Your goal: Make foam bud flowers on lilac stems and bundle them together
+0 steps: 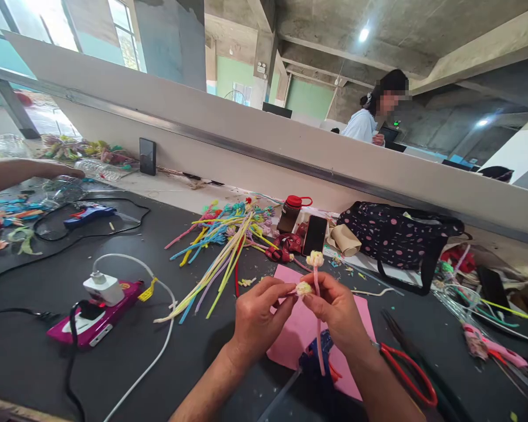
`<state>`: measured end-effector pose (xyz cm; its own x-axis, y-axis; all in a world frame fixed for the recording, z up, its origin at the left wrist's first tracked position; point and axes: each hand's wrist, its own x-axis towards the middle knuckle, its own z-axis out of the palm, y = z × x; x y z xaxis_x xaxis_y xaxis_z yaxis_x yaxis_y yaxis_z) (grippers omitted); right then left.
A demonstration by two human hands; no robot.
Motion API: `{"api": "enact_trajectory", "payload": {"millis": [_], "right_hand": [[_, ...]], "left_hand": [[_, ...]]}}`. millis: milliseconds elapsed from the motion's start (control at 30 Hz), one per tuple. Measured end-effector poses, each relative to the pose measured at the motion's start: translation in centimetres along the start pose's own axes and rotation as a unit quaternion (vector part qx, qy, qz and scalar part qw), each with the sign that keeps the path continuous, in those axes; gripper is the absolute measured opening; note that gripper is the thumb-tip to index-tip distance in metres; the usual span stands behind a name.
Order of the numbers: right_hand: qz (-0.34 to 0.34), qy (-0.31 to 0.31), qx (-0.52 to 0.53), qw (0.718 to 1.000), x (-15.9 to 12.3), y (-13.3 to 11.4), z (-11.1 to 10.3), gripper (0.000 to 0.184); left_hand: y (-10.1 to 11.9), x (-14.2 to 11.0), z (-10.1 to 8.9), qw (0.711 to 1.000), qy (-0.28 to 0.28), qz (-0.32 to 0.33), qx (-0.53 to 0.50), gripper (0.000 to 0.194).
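Pink fuzzy craft stem with a pale, yellowish knotted head [319, 334] stands nearly upright in the person's right hand [334, 305], over a flat pink sheet [288, 337] on the dark grey tabletop [193, 369]. From where I stand, the right fingers are curled closed around the stem just below its head, with the thumb against a second, smaller cream-yellow knotted bloom [303, 288]. The left hand [261, 310] has its thumb and fingertips pinched together at that bloom's left side (a fiddly grip, by the look of it), so the two hands almost meet. Beneath the stem's lower end lies a dark blue tool [310, 358], partly hidden. Red-handled scissors [411, 368] rest beside the right forearm. Beyond the left hand, a loose bundle of yellow, blue and purple fuzzy stems [224, 240] spreads across the table. Further left, another person's bare arm [26, 174] reaches towards clear plastic bottles [99, 169].
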<state>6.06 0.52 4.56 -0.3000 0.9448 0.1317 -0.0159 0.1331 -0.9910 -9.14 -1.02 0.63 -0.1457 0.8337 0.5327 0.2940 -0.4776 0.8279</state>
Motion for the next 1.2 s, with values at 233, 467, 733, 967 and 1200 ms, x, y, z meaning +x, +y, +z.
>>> {"api": "enact_trajectory", "payload": {"millis": [233,467,733,967,1200], "right_hand": [[0.010,-0.006,0.114,0.993,1.1,1.3,-1.7,0.022],[0.027,-0.014,0.123,0.992,1.3,1.9,-1.6,0.022],[0.034,0.032,0.217,0.975,1.6,2.3,-0.5,0.029],[0.084,0.012,0.168,0.982,1.6,2.9,0.0,0.028],[0.086,-0.025,0.123,0.988,1.2,3.1,0.8,0.026]], "left_hand": [[1.2,0.4,-0.6,0.998,0.034,-0.030,-0.032,0.021],[0.5,0.0,0.3,0.992,-0.026,-0.100,-0.069,0.011],[0.3,0.1,0.6,0.895,-0.106,-0.295,-0.316,0.016],[-0.2,0.3,0.4,0.815,-0.106,-0.362,-0.440,0.023],[-0.3,0.1,0.7,0.824,-0.122,-0.335,-0.440,0.021]]}}
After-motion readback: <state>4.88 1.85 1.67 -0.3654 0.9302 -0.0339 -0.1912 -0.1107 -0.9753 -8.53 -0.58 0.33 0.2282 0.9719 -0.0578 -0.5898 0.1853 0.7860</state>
